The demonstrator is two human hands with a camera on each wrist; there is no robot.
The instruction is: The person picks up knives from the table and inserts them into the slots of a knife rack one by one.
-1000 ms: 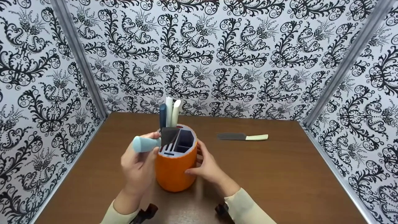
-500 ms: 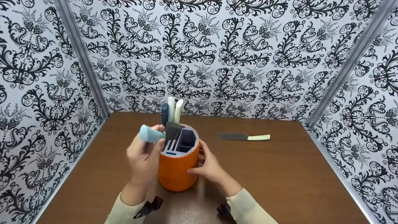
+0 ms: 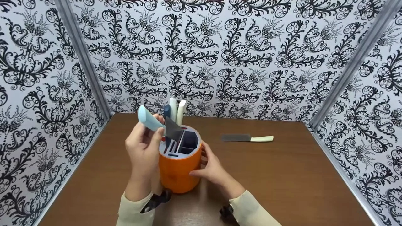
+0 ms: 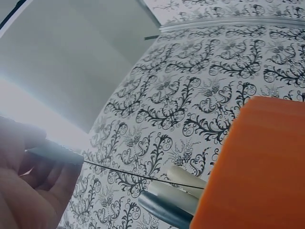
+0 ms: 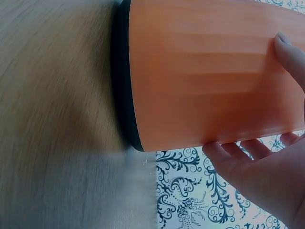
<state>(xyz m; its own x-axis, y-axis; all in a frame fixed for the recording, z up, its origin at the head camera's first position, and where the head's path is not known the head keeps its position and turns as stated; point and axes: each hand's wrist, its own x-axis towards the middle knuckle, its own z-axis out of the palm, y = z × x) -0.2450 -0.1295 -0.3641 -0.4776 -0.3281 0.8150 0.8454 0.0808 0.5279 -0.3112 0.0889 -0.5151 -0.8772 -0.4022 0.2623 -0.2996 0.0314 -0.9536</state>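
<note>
My left hand (image 3: 143, 150) pinches a knife by its light blue handle (image 3: 150, 118). Its dark, broad blade (image 3: 173, 129) slants down to the right, with the tip close over the slotted top of an orange knife block (image 3: 179, 172). In the left wrist view the blade shows edge-on as a thin line towards the block. My right hand (image 3: 213, 169) grips the block's right side, thumb in front and fingers round behind. One dark blue handle (image 3: 167, 110) and two pale handles (image 3: 180, 113) stand upright at the back of the block.
A knife with a cream handle (image 3: 262, 138) and dark blade lies flat on the brown table (image 3: 267, 175), right of and behind the block. Patterned walls (image 3: 201, 56) enclose the table at the back and sides.
My left hand has turned the knife from nearly level to handle-up, blade slanting down, and raised its handle. The right hand stays on the block, which has barely shifted in view.
</note>
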